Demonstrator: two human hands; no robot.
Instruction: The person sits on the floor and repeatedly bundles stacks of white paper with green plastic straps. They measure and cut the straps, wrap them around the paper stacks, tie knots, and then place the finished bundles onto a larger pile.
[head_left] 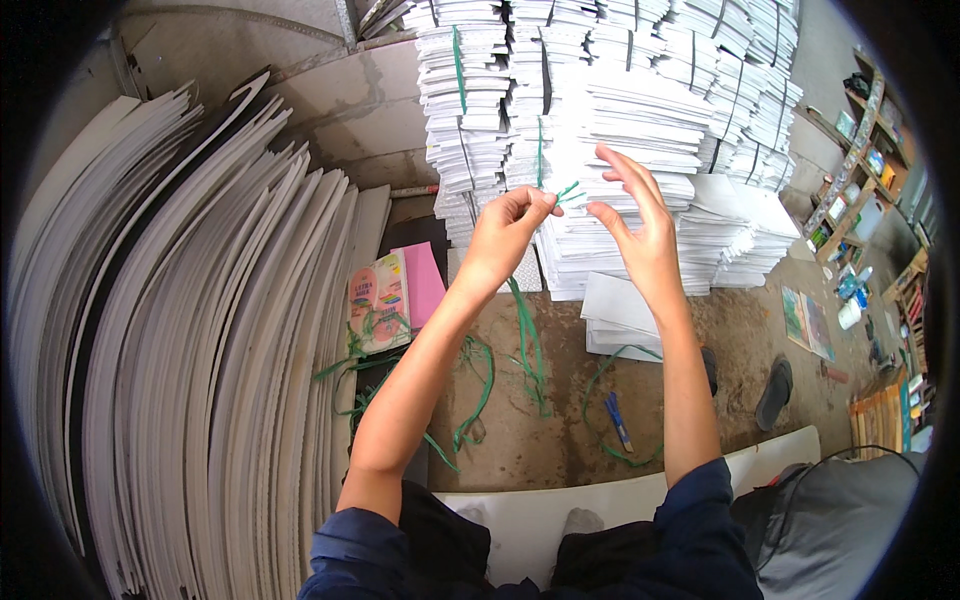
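Hands raised over a floor of bundled paper: we see the left hand (505, 235) pinching a thin green plastic strap (566, 192) between thumb and forefinger, closed tight on it, while the right hand (640, 225) hovers just beside it with fingers spread and loose, gripping nothing, its thumb near the strap's free tip. The strap runs up in front of a tall stack of white paper bundles (620, 150) and trails down past the left wrist toward the dirt floor (740, 350), where more loose green strapping (480, 385) lies in tangled loops beside a blue pen-like tool (617, 420). We judge the strap to be very light, flat, springy and rather slick, the kind that slides through dry fingers and curls back on itself, so a firm pinch near the end, as the left hand has it, looks the surest hold; a second pinch close beside the first would keep it from twisting. The bundles themselves look heavy and dense, best left where they sit. To the person's left, large white boards (200, 330) lean in a fanned row, and a colourful booklet (378, 300) rests on a pink sheet (425, 280) near them. A dark sandal (775, 392) lies on the floor to the right.
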